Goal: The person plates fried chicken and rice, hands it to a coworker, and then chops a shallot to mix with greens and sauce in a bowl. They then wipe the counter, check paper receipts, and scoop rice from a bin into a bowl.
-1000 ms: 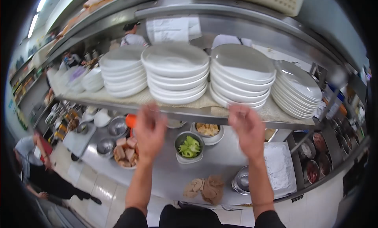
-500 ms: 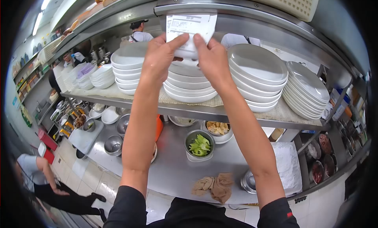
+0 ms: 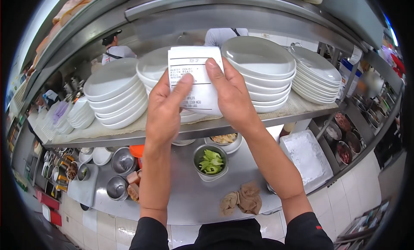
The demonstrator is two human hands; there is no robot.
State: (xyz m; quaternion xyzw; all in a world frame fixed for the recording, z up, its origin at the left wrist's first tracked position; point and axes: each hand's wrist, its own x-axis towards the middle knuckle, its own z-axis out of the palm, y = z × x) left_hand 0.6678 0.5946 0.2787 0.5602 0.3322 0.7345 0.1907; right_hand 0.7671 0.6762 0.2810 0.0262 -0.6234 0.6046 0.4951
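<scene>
A printed paper receipt [image 3: 199,94] is held up in front of me, its text facing me. My left hand [image 3: 166,110] grips its left edge, thumb lying across the print. On the opposite edge, my right hand [image 3: 230,94] pinches the paper with the thumb on the front; the fingers of both hands are largely hidden behind it. Just beyond the receipt stand stacks of plates, one stack [image 3: 114,90] to the left and another stack [image 3: 258,62] to the right. The stack directly behind the receipt is partly covered.
Below the plate shelf [image 3: 194,131], a steel counter [image 3: 181,207] bears a bowl of green vegetables [image 3: 211,161], a brown cloth [image 3: 248,198] and metal bowls [image 3: 117,187]. A white tray [image 3: 306,157] is at the right. Two people in light shirts [image 3: 116,53] [image 3: 224,35] are behind the shelf.
Both hands have lowered the receipt, and it now appears larger, with its print easier to see. My view has shifted, bringing orange-pink food pieces on the counter into sight.
</scene>
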